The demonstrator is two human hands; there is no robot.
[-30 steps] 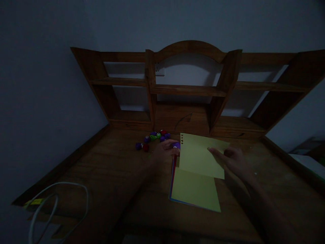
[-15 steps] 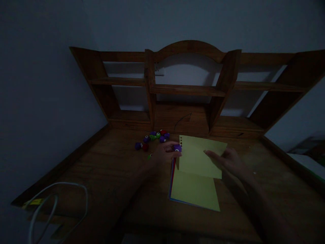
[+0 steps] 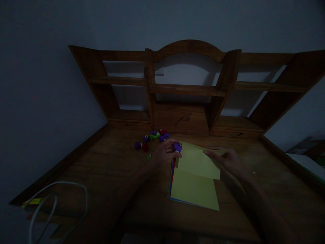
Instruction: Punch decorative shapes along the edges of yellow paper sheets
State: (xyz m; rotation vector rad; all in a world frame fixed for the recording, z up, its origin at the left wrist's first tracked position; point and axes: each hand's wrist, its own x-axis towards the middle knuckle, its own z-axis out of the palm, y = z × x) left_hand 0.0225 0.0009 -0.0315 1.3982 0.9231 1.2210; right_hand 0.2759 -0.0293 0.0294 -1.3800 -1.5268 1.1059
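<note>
A small purple paper punch (image 3: 177, 147) is pinched between the thumb and fingers of my left hand (image 3: 165, 151), at the left edge of a yellow sheet (image 3: 195, 159). Cut-out notches show along that edge, just above the punch. My right hand (image 3: 227, 162) grips the sheet's right side, thumb on top and fingers underneath. The sheet is raised and slightly bent over a stack of coloured paper (image 3: 194, 191), whose top sheet is also yellow. Red and blue edges show at the stack's left side.
Several small purple, green and red pieces (image 3: 157, 135) lie in a group behind my left hand. A purple and red pair (image 3: 141, 146) and a green piece (image 3: 149, 156) lie nearer. A wooden shelf unit (image 3: 188, 89) stands at the back; a white cable (image 3: 86, 196) loops at left.
The yellow sheet's far edge has tipped down and toward me, and the sheet now bends. The purple punch has turned slightly in my left hand. Both hands stay nearly in place.
</note>
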